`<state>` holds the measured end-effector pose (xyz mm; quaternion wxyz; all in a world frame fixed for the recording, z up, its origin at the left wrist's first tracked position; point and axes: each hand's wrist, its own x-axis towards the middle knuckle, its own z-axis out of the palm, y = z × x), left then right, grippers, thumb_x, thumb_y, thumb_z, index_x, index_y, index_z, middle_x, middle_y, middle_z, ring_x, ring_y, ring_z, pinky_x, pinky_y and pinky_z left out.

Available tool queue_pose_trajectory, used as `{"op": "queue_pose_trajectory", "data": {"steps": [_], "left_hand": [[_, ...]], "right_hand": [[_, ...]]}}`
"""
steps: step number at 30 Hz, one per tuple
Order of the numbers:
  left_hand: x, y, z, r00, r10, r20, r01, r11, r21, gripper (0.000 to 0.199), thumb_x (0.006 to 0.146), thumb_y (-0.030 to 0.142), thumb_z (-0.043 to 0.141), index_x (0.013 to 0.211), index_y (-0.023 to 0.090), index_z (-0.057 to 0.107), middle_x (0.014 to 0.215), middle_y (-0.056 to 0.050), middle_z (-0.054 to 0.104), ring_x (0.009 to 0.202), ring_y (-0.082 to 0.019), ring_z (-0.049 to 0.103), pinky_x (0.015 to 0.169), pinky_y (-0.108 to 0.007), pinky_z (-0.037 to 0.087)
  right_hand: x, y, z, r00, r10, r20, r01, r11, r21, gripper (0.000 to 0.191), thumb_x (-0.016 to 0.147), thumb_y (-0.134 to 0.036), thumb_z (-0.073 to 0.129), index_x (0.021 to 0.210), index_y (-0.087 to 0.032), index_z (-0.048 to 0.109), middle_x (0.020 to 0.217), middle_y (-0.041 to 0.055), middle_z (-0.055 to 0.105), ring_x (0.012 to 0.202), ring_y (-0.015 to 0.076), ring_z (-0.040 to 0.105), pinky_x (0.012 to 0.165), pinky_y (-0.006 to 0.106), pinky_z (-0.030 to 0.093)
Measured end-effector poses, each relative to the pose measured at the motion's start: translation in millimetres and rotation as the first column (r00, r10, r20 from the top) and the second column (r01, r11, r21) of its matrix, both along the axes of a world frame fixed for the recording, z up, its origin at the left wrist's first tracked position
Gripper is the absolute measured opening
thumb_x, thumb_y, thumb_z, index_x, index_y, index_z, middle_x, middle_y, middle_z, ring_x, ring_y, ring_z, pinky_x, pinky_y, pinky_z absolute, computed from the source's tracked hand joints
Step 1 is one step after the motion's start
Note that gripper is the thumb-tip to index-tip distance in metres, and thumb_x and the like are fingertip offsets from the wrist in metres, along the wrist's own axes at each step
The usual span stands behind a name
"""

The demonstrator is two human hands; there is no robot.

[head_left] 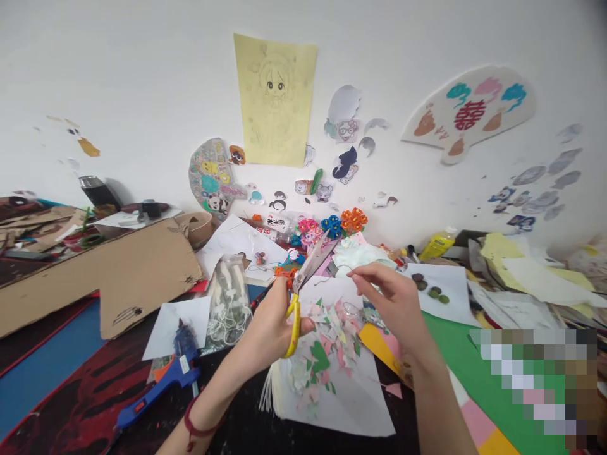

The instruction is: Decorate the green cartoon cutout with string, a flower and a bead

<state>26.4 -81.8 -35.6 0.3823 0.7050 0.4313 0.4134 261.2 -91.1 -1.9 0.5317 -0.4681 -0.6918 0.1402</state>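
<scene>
My left hand point(270, 325) is wrapped round the yellow handles of a pair of scissors point(310, 262). Their blades point up and away, spread a little apart. To the right, my right hand point(391, 302) has thumb and forefinger pinched together near the blades. Whatever sits in that pinch is too small to make out; a thin thread or wire shows close by. Below both hands lies a white sheet point(348, 407) strewn with green, pink and white paper scraps point(322, 357). Behind the scissors stand pink, blue and orange handmade flowers point(333, 226).
A blue glue gun point(159, 392) rests at the left, near a clear bag of white cords point(229, 309). Cut cardboard point(147, 272) spreads across the far left. Right of my hands are green paper point(455, 347), dark and green balls point(434, 292) and a yellow bottle point(439, 244).
</scene>
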Motion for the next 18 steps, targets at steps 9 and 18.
{"op": "queue_pose_trajectory", "data": {"steps": [9, 18], "left_hand": [[51, -21, 20.7, 0.935, 0.331, -0.132, -0.307, 0.936, 0.170, 0.029, 0.091, 0.047, 0.049, 0.101, 0.020, 0.041, 0.078, -0.002, 0.054, 0.059, -0.018, 0.053, 0.056, -0.027, 0.034], [70, -22, 8.6, 0.795, 0.530, -0.296, -0.300, 0.767, 0.567, 0.035, 0.092, 0.051, 0.051, 0.106, 0.020, 0.041, 0.083, -0.004, 0.057, 0.063, -0.022, 0.062, 0.054, -0.030, 0.043]], "right_hand": [[-32, 8, 23.6, 0.974, -0.047, -0.220, 0.124, 0.928, 0.350, 0.006, 0.084, -0.014, 0.068, 0.080, -0.018, 0.070, 0.068, -0.0001, 0.065, 0.064, 0.0131, 0.061, 0.062, 0.028, 0.050], [-30, -5, 27.1, 0.942, -0.315, -0.115, 0.328, 0.799, 0.503, 0.013, 0.083, -0.011, 0.065, 0.078, -0.022, 0.068, 0.071, -0.0002, 0.069, 0.060, 0.0132, 0.061, 0.050, 0.025, 0.047]]}}
